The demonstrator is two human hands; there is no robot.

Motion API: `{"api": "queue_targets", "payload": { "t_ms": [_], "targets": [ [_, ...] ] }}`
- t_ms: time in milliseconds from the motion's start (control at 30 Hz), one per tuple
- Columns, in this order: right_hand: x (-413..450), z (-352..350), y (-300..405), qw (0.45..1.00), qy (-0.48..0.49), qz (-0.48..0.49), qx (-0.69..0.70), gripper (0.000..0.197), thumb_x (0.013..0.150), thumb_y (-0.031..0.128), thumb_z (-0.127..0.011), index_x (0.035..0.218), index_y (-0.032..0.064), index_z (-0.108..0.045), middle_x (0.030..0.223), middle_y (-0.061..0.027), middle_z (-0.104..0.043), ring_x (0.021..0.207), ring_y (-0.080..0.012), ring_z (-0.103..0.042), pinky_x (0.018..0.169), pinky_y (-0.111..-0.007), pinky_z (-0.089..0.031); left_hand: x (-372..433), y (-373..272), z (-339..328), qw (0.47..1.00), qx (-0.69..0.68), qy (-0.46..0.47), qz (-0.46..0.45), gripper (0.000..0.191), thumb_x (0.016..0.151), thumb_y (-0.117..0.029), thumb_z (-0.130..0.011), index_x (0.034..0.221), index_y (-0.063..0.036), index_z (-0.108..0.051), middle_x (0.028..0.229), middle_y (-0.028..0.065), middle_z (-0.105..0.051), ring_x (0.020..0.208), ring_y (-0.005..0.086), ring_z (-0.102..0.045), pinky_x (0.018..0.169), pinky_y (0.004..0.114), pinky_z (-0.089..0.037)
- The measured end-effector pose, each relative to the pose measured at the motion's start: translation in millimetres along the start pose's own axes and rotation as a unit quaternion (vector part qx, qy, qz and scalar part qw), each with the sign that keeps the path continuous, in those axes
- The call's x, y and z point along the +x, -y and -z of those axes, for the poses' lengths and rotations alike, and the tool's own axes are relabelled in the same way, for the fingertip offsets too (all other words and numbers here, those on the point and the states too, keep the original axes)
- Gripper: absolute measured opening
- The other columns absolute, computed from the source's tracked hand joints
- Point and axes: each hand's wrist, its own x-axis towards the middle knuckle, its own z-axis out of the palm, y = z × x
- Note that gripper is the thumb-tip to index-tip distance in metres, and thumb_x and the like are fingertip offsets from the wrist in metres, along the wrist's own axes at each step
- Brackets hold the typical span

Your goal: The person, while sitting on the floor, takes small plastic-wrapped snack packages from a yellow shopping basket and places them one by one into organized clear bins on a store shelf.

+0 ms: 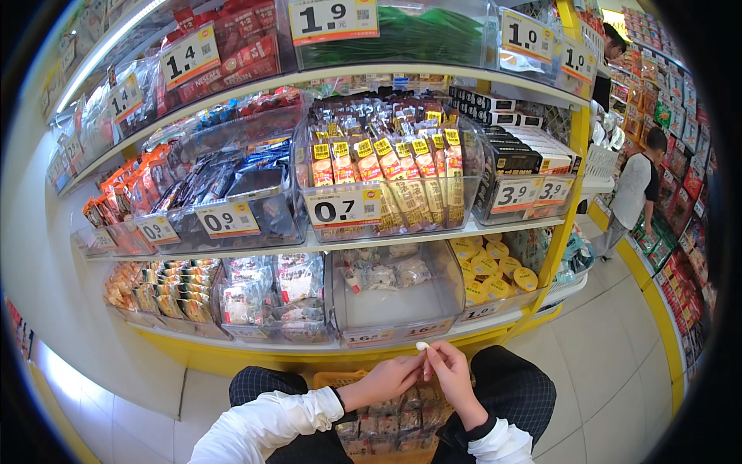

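Observation:
My right hand [451, 371] pinches a small white item [422, 346] between thumb and fingers; what it is cannot be made out. Close against it, my left hand [394, 376] has its fingertips near the right hand's fingers, and whether it also holds something is unclear. Below both hands, between the knees, a yellow plastic basket [339, 378] holds many small wrapped packets [406, 419]. In front of the hands is a clear plastic bin [394, 307] on the bottom shelf, with several white wrapped packets [381, 277] at its back.
Bins of white packets [243, 298] and yellow-lidded cups [495, 269] flank that bin. Above are shelves of stick sachets [406, 174] and boxes [510, 153]. A yellow shelf post [559, 232] rises at right. Two people [635, 185] stand in the aisle beyond.

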Motion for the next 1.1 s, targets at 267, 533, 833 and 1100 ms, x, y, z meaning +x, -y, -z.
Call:
{"api": "queue_targets", "payload": {
  "t_ms": [267,533,833,1100],
  "targets": [
    [0.9,1.8,-2.1,1.000,0.003,-0.007,0.009,0.017,0.097,0.016,-0.051,0.092,0.0015,-0.058,0.064,0.0014,-0.054,0.055,-0.0058,-0.049,0.053,-0.019,-0.041,1.7,6.2,2.2,0.999,-0.015,0.030,0.001,0.040,0.090,-0.011,-0.051,0.128,-0.0005,-0.045,0.099,0.0216,-0.061,0.088,0.0408,-0.061,0.077,0.044,-0.050],
    [-1.6,3.2,-3.5,1.000,0.017,-0.002,0.000,0.017,0.098,0.016,-0.051,0.092,0.0015,-0.058,0.065,0.0003,-0.054,0.057,-0.0067,-0.050,0.055,-0.020,-0.041,-1.9,-1.0,5.1,0.999,-0.025,0.029,0.002,0.033,0.089,-0.011,-0.051,0.120,-0.0017,-0.049,0.100,0.0219,-0.061,0.087,0.0413,-0.061,0.076,0.044,-0.050],
    [-6.5,0.2,2.3,0.999,0.028,0.003,-0.017,0.017,0.097,0.014,-0.050,0.092,0.0003,-0.058,0.065,0.0008,-0.054,0.059,-0.0063,-0.051,0.056,-0.020,-0.042,1.9,4.3,8.1,0.998,-0.014,0.064,-0.025,0.037,0.088,-0.009,-0.050,0.125,-0.0030,-0.047,0.095,0.0207,-0.062,0.087,0.0400,-0.061,0.075,0.044,-0.049],
    [-4.4,3.3,0.9,1.000,0.013,-0.005,-0.019,0.018,0.097,0.016,-0.051,0.092,0.0003,-0.058,0.065,0.0005,-0.054,0.059,-0.0061,-0.051,0.055,-0.019,-0.041,2.5,-9.8,5.0,0.997,-0.031,0.062,0.017,0.012,0.085,-0.008,-0.054,0.096,-0.0029,-0.055,0.092,0.0176,-0.062,0.087,0.0381,-0.060,0.077,0.043,-0.048]
  ]
}}
